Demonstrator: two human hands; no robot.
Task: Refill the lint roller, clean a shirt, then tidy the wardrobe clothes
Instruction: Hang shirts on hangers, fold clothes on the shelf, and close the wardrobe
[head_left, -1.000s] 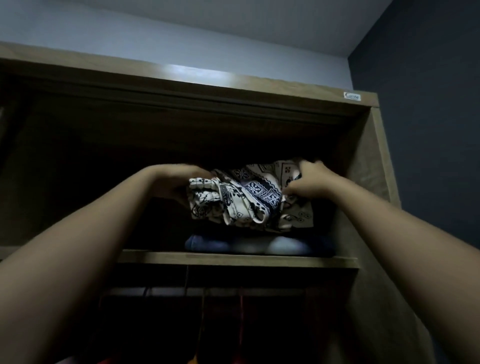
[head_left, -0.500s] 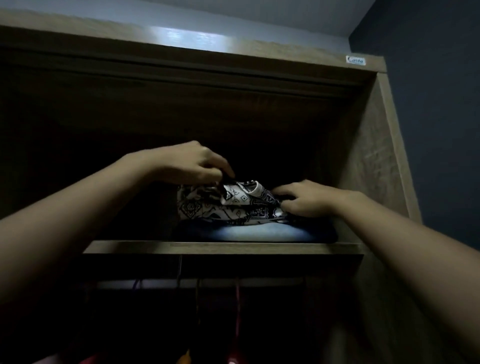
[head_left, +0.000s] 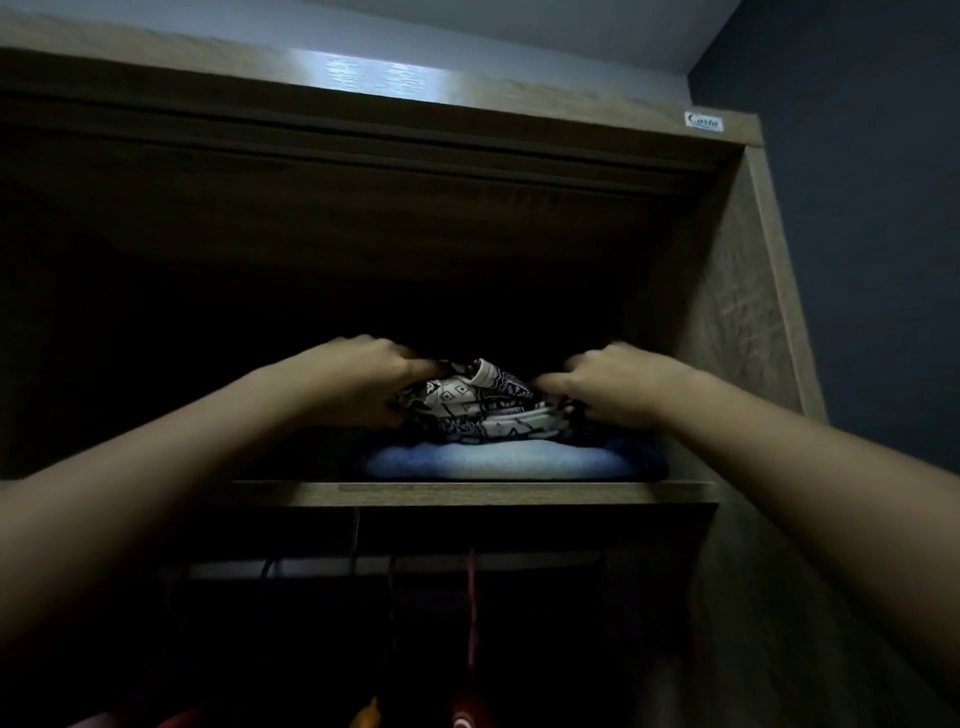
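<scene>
A folded black-and-white patterned shirt (head_left: 480, 408) lies on top of a folded blue garment (head_left: 493, 462) on the wardrobe's upper shelf (head_left: 467, 492). My left hand (head_left: 363, 371) grips the shirt's left side with curled fingers. At the shirt's right edge, my right hand (head_left: 608, 376) presses down with its fingers bent onto the cloth. Both forearms reach up from the bottom corners. The shelf's back is dark and hidden.
The wardrobe's wooden top panel (head_left: 363, 93) and right side wall (head_left: 737, 322) frame the shelf. Below the shelf a rail (head_left: 395, 566) carries several hangers (head_left: 470, 613) with clothes in the dark. A dark blue wall (head_left: 857, 208) stands to the right.
The patterned shirt went from held up in the air down onto the blue garment. Both hands came lower and now sit on the shirt's two sides.
</scene>
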